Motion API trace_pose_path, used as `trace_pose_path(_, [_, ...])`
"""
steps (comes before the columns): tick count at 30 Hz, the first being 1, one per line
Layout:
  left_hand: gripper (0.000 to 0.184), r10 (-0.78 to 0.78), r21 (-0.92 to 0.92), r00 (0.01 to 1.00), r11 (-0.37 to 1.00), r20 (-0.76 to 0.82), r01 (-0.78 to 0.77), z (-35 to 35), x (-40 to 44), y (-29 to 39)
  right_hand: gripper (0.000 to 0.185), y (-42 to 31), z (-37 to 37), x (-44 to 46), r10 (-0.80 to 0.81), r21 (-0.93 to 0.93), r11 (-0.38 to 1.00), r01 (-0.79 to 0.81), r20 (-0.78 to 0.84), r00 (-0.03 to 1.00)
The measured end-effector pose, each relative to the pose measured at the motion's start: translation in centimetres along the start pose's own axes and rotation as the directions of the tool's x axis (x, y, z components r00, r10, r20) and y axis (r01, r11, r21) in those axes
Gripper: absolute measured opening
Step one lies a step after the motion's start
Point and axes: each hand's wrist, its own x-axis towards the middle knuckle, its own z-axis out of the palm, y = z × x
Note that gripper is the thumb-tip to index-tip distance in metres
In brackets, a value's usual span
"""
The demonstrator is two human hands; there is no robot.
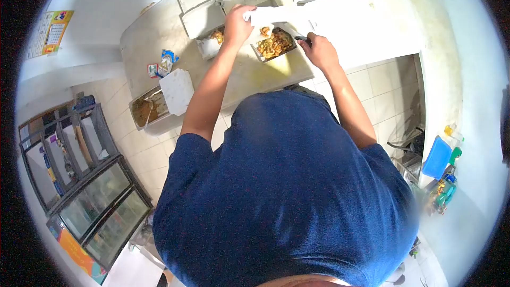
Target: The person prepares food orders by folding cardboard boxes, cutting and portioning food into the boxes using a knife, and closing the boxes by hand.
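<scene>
White rectangular food box [257, 53]: sat open on the pale worktop [164, 26], yellow-brown food [275, 44] inside
Left hand [239, 24]: was pinching a white flap [261, 17], fingers curled
Right hand [321, 52]: was wrapped round some slim dark handle [302, 38]

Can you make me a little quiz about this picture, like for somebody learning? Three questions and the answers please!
1. True or false: in the picture, the big heap of food is between the left hand and the right hand.

2. Pick one. Which holds a dark object?
A) the left hand
B) the right hand
C) neither hand

3. Fill the gap: the metal pan is toward the ____ side of the picture.

Key: 1. True. 2. B. 3. Left.
</scene>
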Motion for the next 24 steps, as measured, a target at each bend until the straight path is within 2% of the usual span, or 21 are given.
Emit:
trace_pose_path(4, [0.028,0.043,-0.081,0.998,0.996,0.047,-0.040,-0.8,1.2,1.6,0.040,0.1,0.7,-0.2,0.033,-0.004,0.999,-0.033,0.060,0.998])
trace_pose_path(6, [0.031,0.088,-0.035,0.994,0.996,0.068,-0.086,-0.6,1.1,1.5,0.041,0.0,0.4,-1.0,0.076,0.036,0.996,-0.079,0.084,0.994])
trace_pose_path(10, [0.034,0.149,-0.084,0.980,0.987,0.129,-0.139,0.5,-0.1,1.2,0.043,0.4,-0.9,-1.7,0.091,0.071,0.993,-0.096,0.067,0.994])
trace_pose_path(13, [0.044,0.177,-0.198,0.971,0.970,0.163,-0.144,1.5,-0.9,1.1,0.042,2.3,1.2,-0.9,0.016,0.045,0.999,-0.015,-0.041,0.999])
trace_pose_path(16, [0.045,0.205,-0.167,0.967,0.970,0.155,-0.179,1.8,-0.5,1.0,0.045,3.0,1.5,-0.4,0.019,0.056,0.998,-0.022,0.054,0.998])
trace_pose_path(19, [0.042,0.228,-0.165,0.968,0.964,0.108,-0.209,1.3,0.2,0.9,0.050,2.7,-0.1,-1.2,0.164,0.208,0.957,-0.201,0.182,0.970])
trace_pose_path(22, [0.037,0.252,-0.184,0.964,0.955,0.086,-0.233,1.2,0.9,1.0,0.053,2.1,-1.3,-1.3,0.250,0.278,0.912,-0.301,0.204,0.947])
trace_pose_path(24, [0.035,0.261,-0.225,0.962,0.945,0.084,-0.237,1.6,1.1,1.0,0.049,2.8,-0.5,-0.8,0.236,0.322,0.899,-0.297,0.216,0.947])
